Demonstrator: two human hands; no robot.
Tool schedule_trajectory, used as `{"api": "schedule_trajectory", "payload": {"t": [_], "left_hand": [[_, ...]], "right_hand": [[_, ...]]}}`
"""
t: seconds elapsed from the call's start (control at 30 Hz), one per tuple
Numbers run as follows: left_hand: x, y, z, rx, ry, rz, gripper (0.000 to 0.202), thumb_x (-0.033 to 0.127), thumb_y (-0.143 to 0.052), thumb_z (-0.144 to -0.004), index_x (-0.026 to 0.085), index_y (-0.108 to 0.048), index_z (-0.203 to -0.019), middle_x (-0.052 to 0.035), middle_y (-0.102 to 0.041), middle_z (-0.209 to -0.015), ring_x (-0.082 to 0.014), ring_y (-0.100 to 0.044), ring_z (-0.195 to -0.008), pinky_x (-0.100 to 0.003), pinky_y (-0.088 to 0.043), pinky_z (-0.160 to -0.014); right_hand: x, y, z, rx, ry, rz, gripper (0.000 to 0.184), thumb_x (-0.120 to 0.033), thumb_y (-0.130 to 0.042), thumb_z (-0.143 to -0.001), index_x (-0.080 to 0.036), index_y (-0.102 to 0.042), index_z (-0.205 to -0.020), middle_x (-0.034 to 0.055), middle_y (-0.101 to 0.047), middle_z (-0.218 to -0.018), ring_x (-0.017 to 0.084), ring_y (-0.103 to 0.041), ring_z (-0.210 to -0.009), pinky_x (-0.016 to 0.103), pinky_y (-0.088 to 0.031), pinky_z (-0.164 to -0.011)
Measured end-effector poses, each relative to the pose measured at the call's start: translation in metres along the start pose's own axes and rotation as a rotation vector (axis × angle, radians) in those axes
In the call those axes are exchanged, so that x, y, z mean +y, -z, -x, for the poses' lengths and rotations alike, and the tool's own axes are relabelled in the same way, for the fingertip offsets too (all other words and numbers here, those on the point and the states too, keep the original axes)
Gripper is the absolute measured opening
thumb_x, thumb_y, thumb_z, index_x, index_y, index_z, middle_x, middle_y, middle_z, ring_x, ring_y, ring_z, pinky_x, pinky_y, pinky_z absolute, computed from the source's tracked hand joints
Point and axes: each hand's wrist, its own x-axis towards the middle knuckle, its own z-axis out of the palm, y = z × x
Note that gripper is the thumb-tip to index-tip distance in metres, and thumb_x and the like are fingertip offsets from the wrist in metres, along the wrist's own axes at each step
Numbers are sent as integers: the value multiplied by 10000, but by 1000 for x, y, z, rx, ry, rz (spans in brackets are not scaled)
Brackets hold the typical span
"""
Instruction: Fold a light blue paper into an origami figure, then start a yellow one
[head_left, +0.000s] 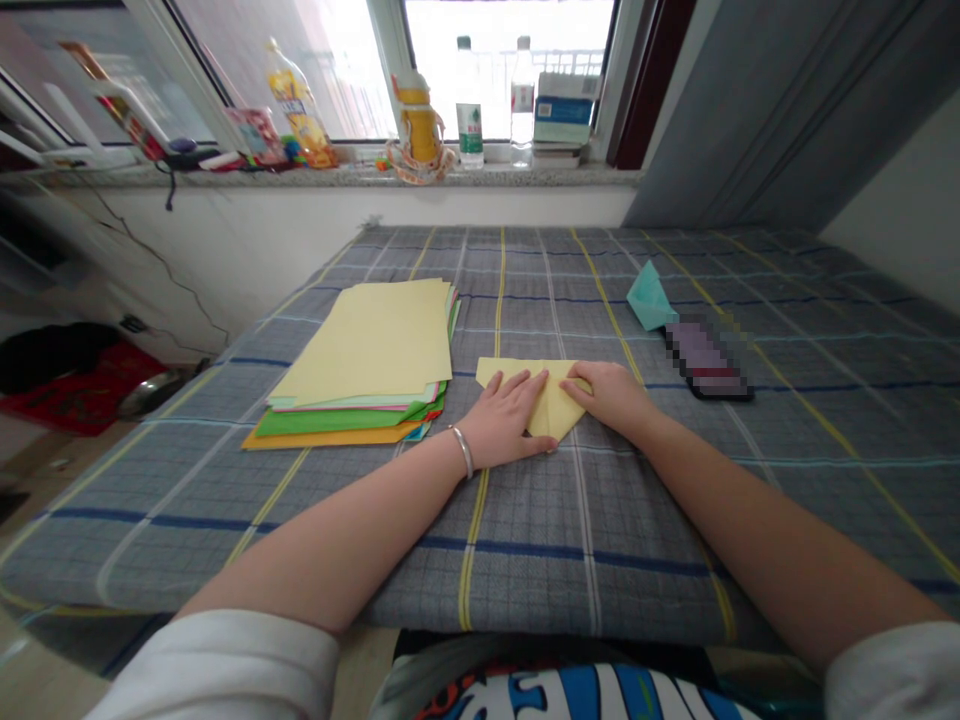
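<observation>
A folded piece of pale yellow paper [553,404] lies on the checked cloth in front of me, with a straight far edge and a pointed near end. My left hand [504,418], a silver bangle at its wrist, rests flat across the paper's left part with fingers stretched and thumb apart near the point. At the right side, my right hand [609,394] has its fingers curled and pressed together on the paper's edge. Both hands cover parts of the folds. Left of them lies a stack of coloured paper sheets [375,340], pale yellow on top.
A teal folded paper piece [649,297] stands at the right, touching a dark-edged phone [709,362] that is blurred out. The checked cloth [525,530] covers the broad surface. Bottles, a yellow flask [420,120] and boxes [564,110] line the windowsill behind.
</observation>
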Motion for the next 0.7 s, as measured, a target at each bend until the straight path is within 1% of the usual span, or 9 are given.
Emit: {"api": "schedule_trajectory", "payload": {"t": [0.07,0.27,0.4,0.5,0.7], "left_hand": [[1,0,0,-4,10,-1,904,612,-464,-833,117,-92,-1492,-126,-212,-1550,-272,-142,-1441,-468,-67,-1164],[0,-2,1,-19,5,-27,765,509,-377,-902,123,-84,-1494,-110,-214,-1552,-259,-119,-1447,-484,-68,-1159],[0,-2,1,-5,-1,-20,765,543,-351,-905,127,-98,-1494,-112,-230,-1547,-261,-119,-1446,-481,-64,-1160],[1,-2,1,-7,-1,-17,814,586,-384,-880,126,-111,-1494,-119,-228,-1546,-266,-126,-1445,-477,-68,-1161],[0,0,1,-26,-6,-20,825,588,-399,-877,128,-105,-1496,-108,-196,-1557,-267,-107,-1448,-485,-64,-1160]], "right_hand": [[-1,0,0,1,1,10,274,-399,-470,-891,-207,-644,-803,49,-699,-812,200,-609,-755,307,-384,-678],[-2,-1,1,-8,0,33,256,-379,-468,-890,-202,-642,-828,67,-703,-836,213,-610,-768,323,-389,-694],[-1,-2,1,-5,-5,54,251,-375,-469,-887,-200,-641,-832,69,-705,-850,214,-610,-777,323,-392,-697],[0,-3,1,1,0,67,254,-384,-468,-889,-207,-639,-829,62,-706,-853,208,-608,-777,317,-394,-698],[-2,-3,1,-15,-19,95,258,-389,-471,-895,-203,-641,-837,68,-705,-864,210,-609,-774,313,-385,-675]]}}
